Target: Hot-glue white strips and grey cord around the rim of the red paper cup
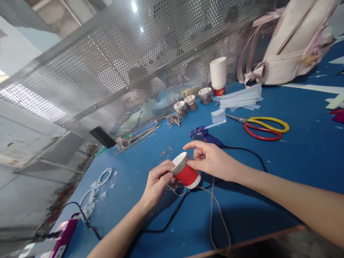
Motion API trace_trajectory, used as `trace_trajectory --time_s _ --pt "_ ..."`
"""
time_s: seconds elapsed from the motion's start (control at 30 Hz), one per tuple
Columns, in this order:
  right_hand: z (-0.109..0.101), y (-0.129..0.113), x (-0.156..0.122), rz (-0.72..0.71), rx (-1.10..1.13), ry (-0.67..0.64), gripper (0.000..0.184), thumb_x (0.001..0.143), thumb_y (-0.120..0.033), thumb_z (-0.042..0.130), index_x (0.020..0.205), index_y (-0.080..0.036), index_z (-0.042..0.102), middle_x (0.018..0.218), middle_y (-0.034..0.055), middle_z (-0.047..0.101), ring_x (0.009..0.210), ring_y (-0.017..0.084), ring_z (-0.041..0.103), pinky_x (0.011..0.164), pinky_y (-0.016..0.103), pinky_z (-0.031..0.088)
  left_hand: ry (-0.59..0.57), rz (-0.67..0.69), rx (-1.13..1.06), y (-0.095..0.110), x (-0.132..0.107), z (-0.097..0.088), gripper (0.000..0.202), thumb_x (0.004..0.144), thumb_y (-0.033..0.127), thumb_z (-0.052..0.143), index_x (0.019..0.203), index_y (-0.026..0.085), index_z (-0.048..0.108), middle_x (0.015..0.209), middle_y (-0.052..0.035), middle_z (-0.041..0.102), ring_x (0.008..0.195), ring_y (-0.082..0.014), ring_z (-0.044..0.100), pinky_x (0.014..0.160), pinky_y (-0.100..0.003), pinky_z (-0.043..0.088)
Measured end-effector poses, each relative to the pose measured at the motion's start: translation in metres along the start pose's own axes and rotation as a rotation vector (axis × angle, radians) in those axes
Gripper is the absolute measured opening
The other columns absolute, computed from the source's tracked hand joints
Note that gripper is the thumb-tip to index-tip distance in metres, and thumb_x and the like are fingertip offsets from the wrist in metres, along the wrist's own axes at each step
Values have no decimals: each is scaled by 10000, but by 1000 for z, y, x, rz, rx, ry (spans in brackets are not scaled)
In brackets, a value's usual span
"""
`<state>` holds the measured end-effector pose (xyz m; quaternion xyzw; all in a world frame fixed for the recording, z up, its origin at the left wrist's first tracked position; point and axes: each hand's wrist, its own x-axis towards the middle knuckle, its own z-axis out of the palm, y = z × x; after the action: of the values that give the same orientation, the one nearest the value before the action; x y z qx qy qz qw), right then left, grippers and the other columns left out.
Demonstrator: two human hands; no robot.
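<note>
A red paper cup (187,174) is tilted on its side above the table, grey cord wound round its rim. My left hand (159,179) grips it by the rim, thumb outside and fingers partly hidden behind. Over the cup's other side is my right hand (206,159), thumb at the wound band and index finger stretched out, the other fingers curled. Whether it pinches the cord is too small to tell. A loose length of grey cord (212,208) trails below the cup to the table's front edge. Just beyond my right hand lies a blue glue gun (205,135).
Scissors (258,125) with red and yellow handles lie at the right. Behind stand stacked paper cups (218,73), white strips (239,97), several cord-wrapped cups (190,103) and a backpack (285,57). A black cable (174,211) crosses the table near a purple power strip (66,236).
</note>
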<state>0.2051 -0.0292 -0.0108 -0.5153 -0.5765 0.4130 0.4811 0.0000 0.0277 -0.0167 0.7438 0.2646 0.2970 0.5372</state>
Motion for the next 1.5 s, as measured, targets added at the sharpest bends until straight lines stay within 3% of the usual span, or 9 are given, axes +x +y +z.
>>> trace_trajectory --time_s 0.17,0.33,0.43,0.57,0.73,0.83,1.0,1.5 --pt "-3 2 -1 -26 -94 -65 187 756 -245 597 932 -189 628 571 -77 425 496 70 380 474 207 295 -9 97 94 -1 5 -5 230 814 288 545 710 145 692 701 -58 573 592 -154 547 534 -278 478" --pt "1 6 -4 -162 -344 43 106 782 -249 596 883 -237 622 602 -70 496 532 78 439 515 209 299 30 42 191 7 9 0 199 812 194 518 894 182 698 1031 -88 596 634 -140 632 529 -265 517" --pt "3 8 -4 -215 -476 87 89 791 -217 596 871 -242 624 621 -65 534 542 82 463 530 214 293 52 31 281 10 10 6 243 811 161 491 963 197 677 1099 -92 597 642 -130 647 516 -242 511" --pt "6 11 -3 -216 -520 108 82 790 -207 603 865 -238 618 635 -66 560 548 83 485 532 212 302 94 64 431 11 11 16 224 784 125 519 954 194 648 916 -45 647 594 -96 595 521 -206 473" --pt "7 12 -4 -290 -544 127 157 790 -199 600 940 -238 626 691 -51 608 602 98 545 568 217 348 148 115 560 12 15 24 117 786 143 555 850 183 644 756 -10 606 602 -93 552 529 -190 434" --pt "6 11 -5 -312 -535 153 185 781 -214 609 965 -234 616 701 -48 615 619 103 562 575 217 363 179 81 523 13 14 24 80 795 173 557 814 180 635 725 -4 591 576 -92 538 519 -195 435" --pt "4 11 -4 -350 -566 214 55 810 -187 569 831 -195 619 672 -37 578 578 90 512 560 216 356 241 -17 421 15 12 22 49 776 206 580 790 172 613 677 11 563 546 -92 519 507 -205 442" --pt "5 11 -7 -419 -629 231 148 832 -177 517 720 -179 612 625 -18 554 564 94 494 542 220 318 228 -119 278 22 12 25 78 754 236 602 751 160 615 655 23 548 504 -85 517 494 -212 435"
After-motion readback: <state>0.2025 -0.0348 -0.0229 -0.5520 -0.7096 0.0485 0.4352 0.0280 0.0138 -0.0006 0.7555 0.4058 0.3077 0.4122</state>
